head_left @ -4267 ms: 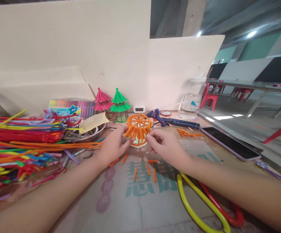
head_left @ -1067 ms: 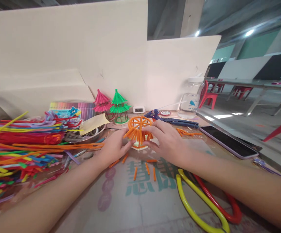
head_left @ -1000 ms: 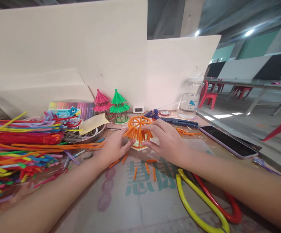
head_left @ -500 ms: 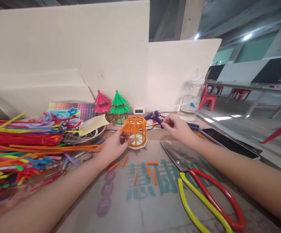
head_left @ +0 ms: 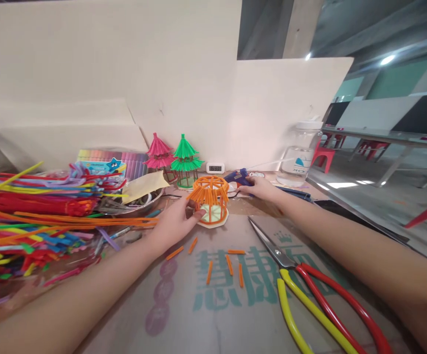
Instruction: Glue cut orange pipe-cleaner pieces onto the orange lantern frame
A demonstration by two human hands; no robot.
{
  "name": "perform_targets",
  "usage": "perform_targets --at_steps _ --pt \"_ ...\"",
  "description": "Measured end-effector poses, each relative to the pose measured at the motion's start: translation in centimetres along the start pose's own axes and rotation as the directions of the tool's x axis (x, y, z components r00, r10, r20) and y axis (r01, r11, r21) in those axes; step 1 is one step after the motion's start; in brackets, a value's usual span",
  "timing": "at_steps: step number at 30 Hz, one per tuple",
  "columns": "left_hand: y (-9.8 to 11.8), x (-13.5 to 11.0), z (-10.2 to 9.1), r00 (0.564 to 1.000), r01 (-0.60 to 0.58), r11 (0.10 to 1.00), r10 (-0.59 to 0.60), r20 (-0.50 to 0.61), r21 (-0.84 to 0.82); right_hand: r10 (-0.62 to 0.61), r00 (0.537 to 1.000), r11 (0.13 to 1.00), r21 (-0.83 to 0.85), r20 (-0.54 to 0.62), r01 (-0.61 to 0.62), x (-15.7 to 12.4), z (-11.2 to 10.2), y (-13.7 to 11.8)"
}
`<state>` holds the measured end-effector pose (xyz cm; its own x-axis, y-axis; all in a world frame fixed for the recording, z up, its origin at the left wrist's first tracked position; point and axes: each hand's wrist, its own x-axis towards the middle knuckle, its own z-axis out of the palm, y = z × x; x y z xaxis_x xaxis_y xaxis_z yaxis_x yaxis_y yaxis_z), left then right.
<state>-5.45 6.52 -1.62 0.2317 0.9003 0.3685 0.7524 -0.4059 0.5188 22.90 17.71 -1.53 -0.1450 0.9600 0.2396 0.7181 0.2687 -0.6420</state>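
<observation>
Scissors [head_left: 280, 252] & orange pcs [head_left: 229, 265] lie nearest, prob. for easy reach. Your L hand [head_left: 175, 220], part-closed, pinches orange frame [head_left: 210, 196] upright on counter [head_left: 263, 209], apparently steadying it. Beyond, your R hand [head_left: 260, 189] rests curled at glue gun [head_left: 240, 176]; grip unclear.

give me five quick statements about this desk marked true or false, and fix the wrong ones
1. The left hand holds the orange model. True.
2. The right hand grips the scissors. False: the scissors lie apart from both hands, and the right hand is at the blue glue gun.
3. In this view, the green tower stands right of the pink tower. True.
4. The short loose pieces are purple. False: the short loose pieces are orange.
5. The clear bottle has a white lid. True.
</observation>
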Motion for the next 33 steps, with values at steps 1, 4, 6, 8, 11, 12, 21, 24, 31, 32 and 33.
perform_targets --at_steps 1,4,6,8,11,12,21,24,31,32,33 --pt "0.0 0.0 0.0 1.0 0.0 1.0 0.0 0.0 0.0 0.013 1.0 1.0 -0.008 -0.008 -0.013 0.4 0.3 -0.1" --pt "-0.1 0.1 0.1 1.0 0.009 1.0 -0.009 -0.001 0.009 0.05 0.997 0.999 -0.009 -0.06 -0.05 1.0 1.0 -0.4" --pt "-0.2 0.1 0.2 1.0 0.016 1.0 -0.016 -0.002 0.023 0.06 0.994 0.998 0.018 -0.092 -0.058 0.9 1.0 -0.6" --pt "-0.3 0.1 0.3 1.0 0.022 0.999 -0.022 -0.003 0.038 0.062 0.991 0.996 0.065 -0.115 -0.055 0.2 0.4 -0.9" --pt "-0.6 0.1 0.4 0.999 0.002 0.999 0.0 -0.033 0.037 0.062 0.991 0.986 0.164 -0.118 -0.042 -2.0 -1.0 -1.4" --pt "-0.7 0.1 0.5 0.998 -0.017 0.999 0.018 -0.053 0.028 0.058 0.992 0.98 0.197 -0.112 -0.035 -3.1 -1.5 -1.6" --pt "-0.5 0.0 0.3 0.989 -0.1 0.994 0.104 -0.105 0.037 -0.094 0.968 0.915 0.362 -0.231 0.175 -14.0 -2.6 -6.1" --pt "-0.3 0.1 0.2 0.99 -0.105 0.992 0.112 -0.086 0.075 -0.18 0.952 0.93 0.271 -0.247 0.247 -15.1 -2.0 -6.8" --pt "-0.2 0.2 0.2 0.989 -0.116 0.99 0.123 -0.083 0.083 -0.29 0.923 0.928 0.163 -0.254 0.336 -14.6 -1.6 -5.3" --pt "-0.2 0.2 0.2 0.99 -0.109 0.99 0.116 -0.084 0.087 -0.289 0.925 0.926 0.172 -0.247 0.336 -14.6 -1.6 -5.2" --pt "-0.2 0.2 0.2 0.99 -0.103 0.99 0.111 -0.089 0.093 -0.29 0.927 0.924 0.181 -0.236 0.335 -14.7 -1.7 -5.2"
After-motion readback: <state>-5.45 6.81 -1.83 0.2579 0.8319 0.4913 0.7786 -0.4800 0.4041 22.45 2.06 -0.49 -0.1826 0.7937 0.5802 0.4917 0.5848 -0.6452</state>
